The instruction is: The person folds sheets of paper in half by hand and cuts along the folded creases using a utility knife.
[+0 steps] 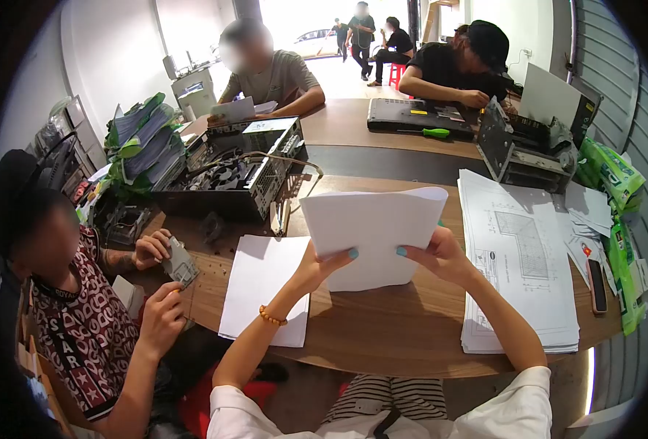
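Observation:
A stack of white paper sheets (375,238) is held up over the table's near edge, its top curling over at the right. My left hand (329,265) grips its left side, thumb across the front and fingers behind. On the right side, my right hand (439,254) holds it the same way. Left of it lies a pile of blank white sheets (262,289), partly behind my left forearm. To the right is a thick pile of printed drawings (518,256), with a plan outline on its top sheet.
An opened computer case (229,172) stands at the back left. Across the table lie a laptop (419,119) and a green screwdriver (436,132). A phone (596,285) is at the right edge. At left, a person's hand (162,318) works at a drive-like part (181,265).

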`<state>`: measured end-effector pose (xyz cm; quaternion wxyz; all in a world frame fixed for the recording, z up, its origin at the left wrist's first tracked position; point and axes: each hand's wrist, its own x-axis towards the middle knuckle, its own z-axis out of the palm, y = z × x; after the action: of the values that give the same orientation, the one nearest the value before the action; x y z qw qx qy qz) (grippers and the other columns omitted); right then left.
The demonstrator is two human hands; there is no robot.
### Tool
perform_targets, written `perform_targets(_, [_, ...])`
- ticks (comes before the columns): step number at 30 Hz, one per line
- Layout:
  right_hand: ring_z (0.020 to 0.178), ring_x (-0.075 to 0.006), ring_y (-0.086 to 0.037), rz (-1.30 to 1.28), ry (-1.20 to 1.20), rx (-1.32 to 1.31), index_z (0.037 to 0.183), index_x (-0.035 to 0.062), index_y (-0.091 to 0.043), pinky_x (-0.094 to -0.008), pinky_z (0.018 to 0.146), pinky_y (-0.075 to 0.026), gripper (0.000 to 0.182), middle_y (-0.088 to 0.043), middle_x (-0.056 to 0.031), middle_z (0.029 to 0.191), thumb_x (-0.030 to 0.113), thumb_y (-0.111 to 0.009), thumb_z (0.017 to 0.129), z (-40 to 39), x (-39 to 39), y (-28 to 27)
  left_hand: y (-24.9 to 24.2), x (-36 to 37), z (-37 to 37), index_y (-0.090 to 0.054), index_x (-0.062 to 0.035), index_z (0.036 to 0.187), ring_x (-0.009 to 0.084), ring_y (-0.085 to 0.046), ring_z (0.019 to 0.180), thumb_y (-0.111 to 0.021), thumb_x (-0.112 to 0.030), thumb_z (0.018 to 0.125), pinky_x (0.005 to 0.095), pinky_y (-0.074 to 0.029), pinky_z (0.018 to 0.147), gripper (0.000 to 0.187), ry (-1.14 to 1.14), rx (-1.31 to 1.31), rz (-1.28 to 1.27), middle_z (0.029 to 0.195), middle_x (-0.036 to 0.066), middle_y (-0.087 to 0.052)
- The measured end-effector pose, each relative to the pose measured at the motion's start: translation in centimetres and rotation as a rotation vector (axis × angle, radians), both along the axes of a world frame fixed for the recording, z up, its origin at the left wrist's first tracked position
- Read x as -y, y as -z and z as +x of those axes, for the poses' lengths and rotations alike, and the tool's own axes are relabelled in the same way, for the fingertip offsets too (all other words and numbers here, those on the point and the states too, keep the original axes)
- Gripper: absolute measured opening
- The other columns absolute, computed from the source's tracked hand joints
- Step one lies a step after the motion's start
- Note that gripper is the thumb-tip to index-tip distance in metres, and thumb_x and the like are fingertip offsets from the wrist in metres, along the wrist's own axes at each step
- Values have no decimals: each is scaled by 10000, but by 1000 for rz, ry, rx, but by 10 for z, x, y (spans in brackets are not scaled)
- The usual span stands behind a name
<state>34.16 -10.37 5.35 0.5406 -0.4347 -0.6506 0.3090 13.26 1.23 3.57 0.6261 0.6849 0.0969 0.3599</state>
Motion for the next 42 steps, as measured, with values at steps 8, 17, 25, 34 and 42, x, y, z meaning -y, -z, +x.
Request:
perform_targets(8, [716, -49, -504, -48, 4, -77, 1011, 8, -582, -195, 614, -424, 213, -587, -6, 852, 90, -639, 823, -2, -5, 10, 4, -1, 4, -537, 5, 1068, 112, -514, 878, -630, -124, 820, 243, -443, 734, 295, -30, -119, 9, 957, 54, -565])
perform_targets(17, [658, -42, -498, -80, 53, -90, 945, -5, -622, -194, 572, -404, 183, -602, -1, 779, 140, -633, 834, 3, -6, 13, -1, -6, 0, -566, -4, 1075, 141, -528, 878, -599, -128, 846, 281, -442, 757, 262, -6, -216, 278, 997, 68, -581])
perform_targets(25, [633, -48, -509, -136, 58, -62, 954, -7, -624, -196, 548, -409, 241, -602, -11, 748, 188, -659, 818, 1, -3, 4, -3, 1, -1, -542, -8, 1135, 147, -537, 985, -590, -141, 854, 290, -456, 826, 314, 92, -257, 72, 1047, 81, -582])
perform_targets(34, [619, -49, -517, -170, 167, -4, 955, -16, -609, -196, 539, -414, 246, -608, -19, 737, 186, -651, 821, -2, 0, 3, 1, 1, 0, -544, -9, 1137, 142, -530, 985, -594, -156, 854, 286, -444, 838, 322, 71, -333, 117, 1062, 70, -577])
perform_targets(42, [756, -66, -553, -119, 7, -323, 968, 1, -609, -205, 660, -456, 228, -621, -25, 852, 109, -682, 780, -15, 6, -10, -6, 0, -6, -539, -5, 1132, 151, -511, 968, -559, -178, 877, 292, -430, 820, 308, 42, -339, 151, 1049, 85, -566])
